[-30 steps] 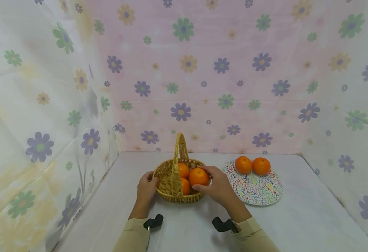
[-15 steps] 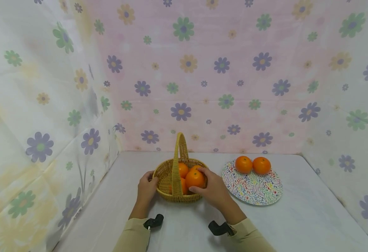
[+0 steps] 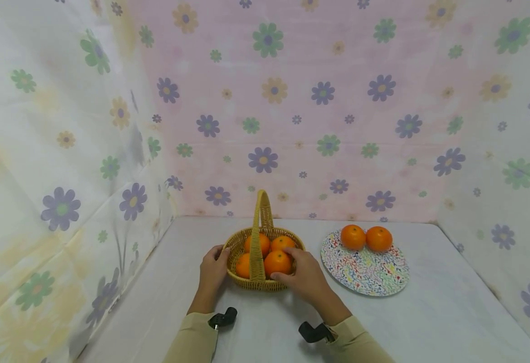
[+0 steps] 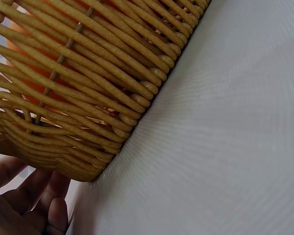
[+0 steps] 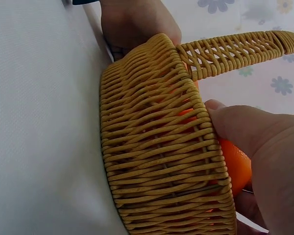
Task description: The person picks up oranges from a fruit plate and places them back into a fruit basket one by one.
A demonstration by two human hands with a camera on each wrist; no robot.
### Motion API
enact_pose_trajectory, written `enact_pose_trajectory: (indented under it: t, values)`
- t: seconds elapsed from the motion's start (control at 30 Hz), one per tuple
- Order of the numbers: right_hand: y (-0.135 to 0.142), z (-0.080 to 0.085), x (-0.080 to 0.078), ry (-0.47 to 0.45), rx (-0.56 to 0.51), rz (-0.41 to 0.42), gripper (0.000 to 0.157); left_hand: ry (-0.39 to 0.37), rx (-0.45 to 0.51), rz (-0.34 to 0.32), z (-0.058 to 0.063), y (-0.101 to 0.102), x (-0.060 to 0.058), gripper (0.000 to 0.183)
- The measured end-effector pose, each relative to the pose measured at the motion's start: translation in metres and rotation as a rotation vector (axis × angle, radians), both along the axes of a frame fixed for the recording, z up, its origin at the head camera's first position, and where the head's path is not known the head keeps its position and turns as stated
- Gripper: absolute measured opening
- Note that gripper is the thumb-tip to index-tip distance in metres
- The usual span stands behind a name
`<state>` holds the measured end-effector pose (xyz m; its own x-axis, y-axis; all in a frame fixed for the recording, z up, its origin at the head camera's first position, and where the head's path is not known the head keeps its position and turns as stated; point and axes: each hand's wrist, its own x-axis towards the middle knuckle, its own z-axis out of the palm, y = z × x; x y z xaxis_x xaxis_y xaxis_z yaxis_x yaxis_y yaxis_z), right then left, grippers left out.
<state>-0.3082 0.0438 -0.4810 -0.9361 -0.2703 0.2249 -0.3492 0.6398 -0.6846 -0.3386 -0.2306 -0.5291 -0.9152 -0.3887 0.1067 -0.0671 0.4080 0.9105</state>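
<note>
A wicker basket (image 3: 262, 286) with a tall arched handle (image 3: 258, 237) stands on the white table, holding several oranges. Its left rim is gripped by my left hand (image 3: 212, 272), thumb over the edge; in the left wrist view, curled fingers (image 4: 32, 198) show beside the wicker wall. My right hand (image 3: 308, 277) reaches over the right rim and holds the front right orange (image 3: 277, 263) between thumb and fingers. Another orange (image 3: 283, 243) lies behind it. Two more oranges, a rear one (image 3: 254, 245) and a front one (image 3: 243, 265), are partly behind the handle.
To the right of the basket lies a round speckled plate (image 3: 365, 275) with two oranges (image 3: 353, 237) at its back edge. Flowered cloth walls (image 3: 301, 133) enclose the table (image 3: 433, 282) at the back and both sides.
My right hand has moved slightly left with its orange, lowering it into the basket. One orange has shifted to the left of the handle. Another now shows behind the held one. My left hand stays put.
</note>
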Motion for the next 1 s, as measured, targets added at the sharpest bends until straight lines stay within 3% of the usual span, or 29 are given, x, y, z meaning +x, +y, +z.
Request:
enact_pose_trajectory:
  t: [0.33,1.0]
  values:
    - [0.0016,-0.0066,-0.0022,0.012,0.002,-0.001,0.074,0.000,0.008,-0.016,0.0008,0.0007,0.0021,0.045]
    - [0.0009,-0.0033,0.0000,-0.028,-0.010,-0.002,0.068,-0.015,0.014,-0.013,0.0010,0.0003,0.0019,0.044]
